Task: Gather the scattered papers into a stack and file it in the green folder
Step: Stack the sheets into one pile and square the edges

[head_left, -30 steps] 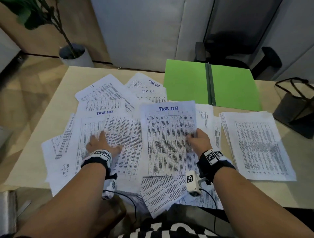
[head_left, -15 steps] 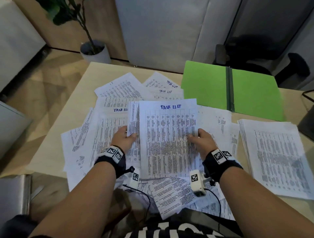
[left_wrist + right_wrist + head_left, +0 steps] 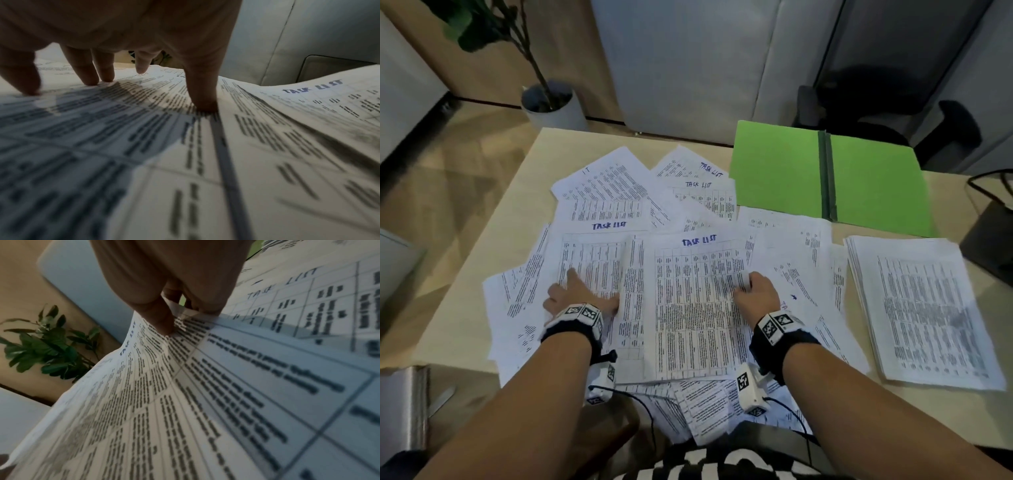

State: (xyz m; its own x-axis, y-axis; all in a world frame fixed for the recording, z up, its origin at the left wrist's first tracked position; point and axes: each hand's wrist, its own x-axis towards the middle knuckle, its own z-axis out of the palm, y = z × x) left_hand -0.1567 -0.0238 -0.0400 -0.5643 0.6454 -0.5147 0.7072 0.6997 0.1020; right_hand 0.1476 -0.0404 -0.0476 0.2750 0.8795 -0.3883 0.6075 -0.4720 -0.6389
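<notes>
The right hand pinched the right edge of the top task-list sheet, thumb above and fingers curled beneath, that edge lifted and bowed. The left hand lay spread, fingertips apart and pressing flat on the scattered papers at nine o'clock of that sheet. Loose sheets fanned outward and overhung the table's near edge at six o'clock. A squared stack sat at three o'clock, just beside the spread. The green folder lay open at one o'clock, its near edge touching the sheets. Bare tabletop remained at nine o'clock toward the left edge.
</notes>
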